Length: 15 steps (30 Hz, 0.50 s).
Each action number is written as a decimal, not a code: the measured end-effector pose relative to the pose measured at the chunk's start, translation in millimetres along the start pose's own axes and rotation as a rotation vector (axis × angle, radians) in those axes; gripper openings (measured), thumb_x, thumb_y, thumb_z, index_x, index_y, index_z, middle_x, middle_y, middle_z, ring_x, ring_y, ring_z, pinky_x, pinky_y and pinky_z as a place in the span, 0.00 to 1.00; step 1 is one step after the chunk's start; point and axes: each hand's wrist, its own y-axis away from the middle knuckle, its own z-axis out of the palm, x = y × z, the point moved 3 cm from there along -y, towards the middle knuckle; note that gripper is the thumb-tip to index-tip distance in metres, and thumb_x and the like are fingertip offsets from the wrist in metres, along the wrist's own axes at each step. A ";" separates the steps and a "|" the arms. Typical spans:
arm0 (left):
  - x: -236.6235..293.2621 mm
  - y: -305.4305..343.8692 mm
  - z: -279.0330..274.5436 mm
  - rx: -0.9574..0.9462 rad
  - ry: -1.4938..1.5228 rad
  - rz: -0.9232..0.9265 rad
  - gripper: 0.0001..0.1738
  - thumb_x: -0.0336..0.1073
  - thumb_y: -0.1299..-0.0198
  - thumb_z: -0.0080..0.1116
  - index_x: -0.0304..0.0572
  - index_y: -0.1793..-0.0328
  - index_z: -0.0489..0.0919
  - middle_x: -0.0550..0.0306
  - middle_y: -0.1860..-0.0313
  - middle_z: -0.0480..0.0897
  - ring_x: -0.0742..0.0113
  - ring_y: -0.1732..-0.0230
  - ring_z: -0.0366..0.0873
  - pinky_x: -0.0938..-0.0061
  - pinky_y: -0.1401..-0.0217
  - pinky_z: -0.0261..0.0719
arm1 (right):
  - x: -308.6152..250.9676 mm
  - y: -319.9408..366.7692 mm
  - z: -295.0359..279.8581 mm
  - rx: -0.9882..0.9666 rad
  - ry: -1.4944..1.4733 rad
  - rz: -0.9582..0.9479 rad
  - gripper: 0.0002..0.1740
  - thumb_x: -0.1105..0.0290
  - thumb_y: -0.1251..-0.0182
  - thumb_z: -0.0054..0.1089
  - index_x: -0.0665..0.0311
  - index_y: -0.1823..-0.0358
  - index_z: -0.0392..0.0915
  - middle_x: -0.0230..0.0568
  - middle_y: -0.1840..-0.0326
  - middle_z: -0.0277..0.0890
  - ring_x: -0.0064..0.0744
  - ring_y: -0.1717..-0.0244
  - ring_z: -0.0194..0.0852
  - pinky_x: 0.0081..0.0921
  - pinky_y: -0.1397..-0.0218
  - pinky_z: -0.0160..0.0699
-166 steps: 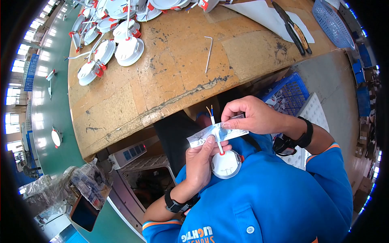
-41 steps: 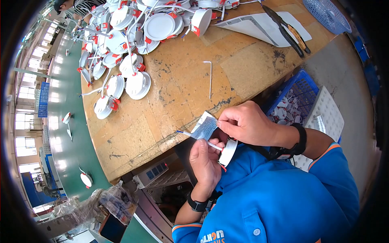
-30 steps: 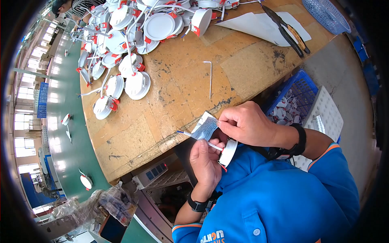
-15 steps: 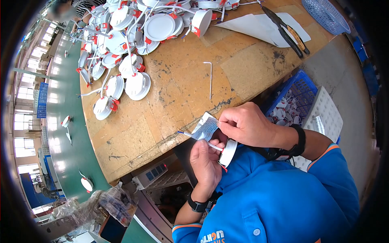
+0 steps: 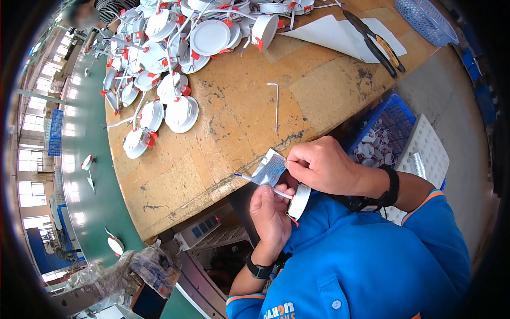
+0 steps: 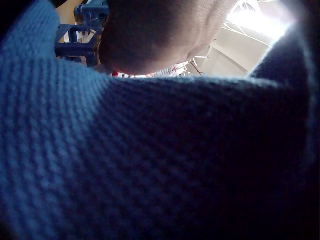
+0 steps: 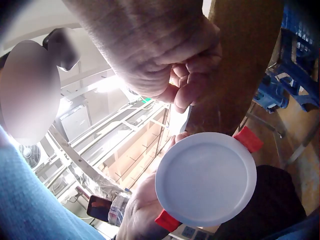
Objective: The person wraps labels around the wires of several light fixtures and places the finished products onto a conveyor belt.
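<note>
A white round downlight (image 5: 301, 202) with red spring clips hangs by its cable at my left hand (image 5: 269, 215), seen edge-on in the head view. My left thumb and fingers hold the cable beside a silvery printed label (image 5: 270, 167), which lies across the cable. The cable's bare-ended wires stick out past the label's left side. My right hand (image 5: 324, 166) pinches the label's right edge between thumb and curled forefinger. In the right wrist view the downlight's flat face (image 7: 206, 179) hides part of the left hand. Blue cloth (image 6: 150, 160) covers most of the left wrist view.
A pile of downlights (image 5: 210, 37) covers the table's far left. A hex key (image 5: 277, 108), a paper sheet (image 5: 329, 37) and black-handled cutters (image 5: 374, 42) lie on the table (image 5: 234, 117). A blue crate (image 5: 396, 114) of parts stands at right. Another person works at the far left.
Since the oldest frame, the label has gone from stretched flat to slanting upward, and the downlight has turned edge-on. Over the last second both hands stay nearly still.
</note>
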 end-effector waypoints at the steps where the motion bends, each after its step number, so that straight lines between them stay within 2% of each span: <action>1: -0.1 -0.1 -0.2 -0.003 0.002 0.001 0.11 0.38 0.35 0.46 0.38 0.58 0.73 0.51 0.66 0.80 0.64 0.66 0.79 0.68 0.61 0.79 | -0.6 -0.2 0.0 -0.003 0.005 0.008 0.08 0.72 0.47 0.55 0.67 0.80 0.73 0.49 0.85 0.71 0.45 0.80 0.75 0.33 0.77 0.72; 4: -0.4 -0.3 -1.3 -0.010 0.008 0.003 0.11 0.38 0.35 0.46 0.38 0.57 0.73 0.51 0.65 0.80 0.64 0.66 0.79 0.68 0.61 0.79 | -1.4 -0.5 0.0 -0.001 0.015 -0.002 0.08 0.72 0.47 0.55 0.67 0.80 0.73 0.49 0.85 0.71 0.45 0.81 0.75 0.33 0.77 0.72; 7: -0.7 -0.2 -1.4 -0.014 0.008 0.003 0.11 0.38 0.35 0.46 0.38 0.57 0.73 0.51 0.65 0.80 0.64 0.66 0.79 0.68 0.61 0.79 | 0.7 0.2 0.3 0.010 -0.002 -0.023 0.06 0.75 0.47 0.57 0.69 0.78 0.73 0.45 0.86 0.72 0.33 0.85 0.73 0.25 0.81 0.67; 15: -0.5 -0.3 -1.2 -0.001 0.024 0.011 0.11 0.39 0.35 0.46 0.38 0.57 0.73 0.52 0.66 0.80 0.64 0.65 0.79 0.69 0.59 0.78 | 1.2 0.4 1.1 0.012 -0.005 -0.023 0.06 0.75 0.47 0.57 0.69 0.78 0.73 0.45 0.86 0.71 0.33 0.85 0.73 0.25 0.81 0.67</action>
